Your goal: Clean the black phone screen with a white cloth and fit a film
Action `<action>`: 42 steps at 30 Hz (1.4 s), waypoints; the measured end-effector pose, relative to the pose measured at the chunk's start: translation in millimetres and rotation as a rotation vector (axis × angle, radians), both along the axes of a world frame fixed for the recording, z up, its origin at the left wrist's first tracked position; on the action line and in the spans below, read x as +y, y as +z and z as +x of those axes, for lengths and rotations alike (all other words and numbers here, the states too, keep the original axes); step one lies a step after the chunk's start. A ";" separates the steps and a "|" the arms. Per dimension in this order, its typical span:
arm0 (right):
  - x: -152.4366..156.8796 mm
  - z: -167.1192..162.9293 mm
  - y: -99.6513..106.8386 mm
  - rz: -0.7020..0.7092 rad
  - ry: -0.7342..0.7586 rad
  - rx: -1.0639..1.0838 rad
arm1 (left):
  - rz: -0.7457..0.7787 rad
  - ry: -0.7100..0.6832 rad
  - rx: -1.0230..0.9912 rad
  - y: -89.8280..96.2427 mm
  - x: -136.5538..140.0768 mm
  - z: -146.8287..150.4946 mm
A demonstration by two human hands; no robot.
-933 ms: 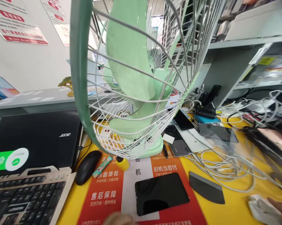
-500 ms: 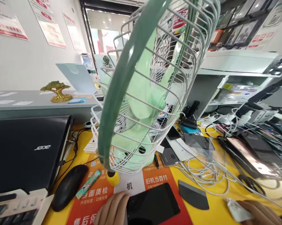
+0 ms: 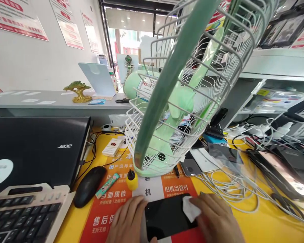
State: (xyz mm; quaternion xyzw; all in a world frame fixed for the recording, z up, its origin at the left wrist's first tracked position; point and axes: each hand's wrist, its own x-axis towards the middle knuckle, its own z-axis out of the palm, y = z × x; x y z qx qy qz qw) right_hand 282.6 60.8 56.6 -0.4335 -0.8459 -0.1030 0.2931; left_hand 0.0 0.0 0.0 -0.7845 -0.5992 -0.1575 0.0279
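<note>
Yellow tabletop (image 3: 268,226) is carrying a black tablet (image 3: 167,217) on a red mat (image 3: 111,209). Right hand (image 3: 217,219), off at the edge before, is now pressing what looks like a white cloth (image 3: 191,209) onto it; left hand (image 3: 128,219) is lying flat, steadying its left edge, below the green fan (image 3: 172,101).

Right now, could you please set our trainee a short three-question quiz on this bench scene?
1. True or false: the right hand presses a white cloth on the black tablet.
2. What does the left hand touch? A) black mouse B) the tablet's left edge C) keyboard
3. Fill in: the small yellow bottle stands in front of the green ____.

Key: 1 true; 2 B; 3 fan.
</note>
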 end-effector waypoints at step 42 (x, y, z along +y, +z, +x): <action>-5.2 -85.5 -13.8 -0.301 0.273 -0.012 | 0.127 0.048 -0.108 34.6 1.0 21.1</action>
